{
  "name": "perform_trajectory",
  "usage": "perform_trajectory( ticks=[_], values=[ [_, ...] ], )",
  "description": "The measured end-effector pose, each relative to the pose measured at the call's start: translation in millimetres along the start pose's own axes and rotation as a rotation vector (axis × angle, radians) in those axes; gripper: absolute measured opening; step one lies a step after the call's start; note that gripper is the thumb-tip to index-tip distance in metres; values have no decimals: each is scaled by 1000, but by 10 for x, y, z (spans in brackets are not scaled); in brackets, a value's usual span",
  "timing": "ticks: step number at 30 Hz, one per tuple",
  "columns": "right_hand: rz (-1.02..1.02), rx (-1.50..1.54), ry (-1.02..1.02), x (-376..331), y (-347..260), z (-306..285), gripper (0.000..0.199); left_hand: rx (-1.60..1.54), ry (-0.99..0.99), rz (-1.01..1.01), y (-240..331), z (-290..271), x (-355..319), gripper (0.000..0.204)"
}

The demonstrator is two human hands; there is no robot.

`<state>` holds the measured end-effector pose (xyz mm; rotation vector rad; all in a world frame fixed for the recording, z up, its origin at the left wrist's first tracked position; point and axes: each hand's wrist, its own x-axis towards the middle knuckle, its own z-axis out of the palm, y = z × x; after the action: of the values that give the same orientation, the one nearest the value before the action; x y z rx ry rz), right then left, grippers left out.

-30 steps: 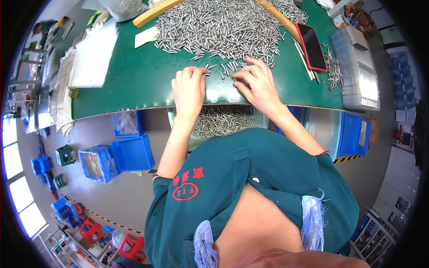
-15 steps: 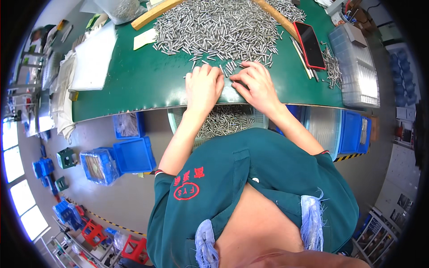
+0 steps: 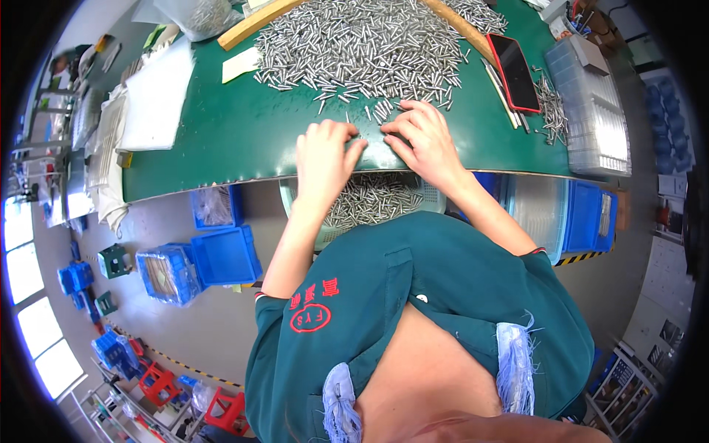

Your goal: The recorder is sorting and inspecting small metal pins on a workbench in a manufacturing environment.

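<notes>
At the desk's (image 3: 221, 148) front edge, the left hand (image 3: 323, 159) has slid back toward the rim, fingers spread flat on loose pins (image 3: 369, 44); the right hand (image 3: 425, 144), fingers curled, rakes more toward the basket (image 3: 369, 199) below.

Bright, even light fills the scene; white daylight blows out the windows (image 3: 29, 295) at lower left. Shadows stay soft. Fisheye distortion bends the bench (image 3: 221, 140) edge, corners fall black, focus is sharp centrally.

pins (image 3: 369, 44): small silver metal pins, big loose heap on green table (image 3: 221, 133)
strays: few scattered at heap's near edge
</notes>
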<state>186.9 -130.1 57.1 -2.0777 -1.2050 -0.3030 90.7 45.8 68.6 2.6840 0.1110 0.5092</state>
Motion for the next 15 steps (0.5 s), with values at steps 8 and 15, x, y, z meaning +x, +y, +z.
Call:
perform_trajectory(
  ticks=[8, 15],
  values=[
    [11, -7, 2, 1, -10, -8, 15, 30, 113, 5, 29, 212, 166, 12],
    [5, 5, 13, -8, -1, 5, 14, 183, 48, 63, 69, 219, 270, 13]
  ],
)
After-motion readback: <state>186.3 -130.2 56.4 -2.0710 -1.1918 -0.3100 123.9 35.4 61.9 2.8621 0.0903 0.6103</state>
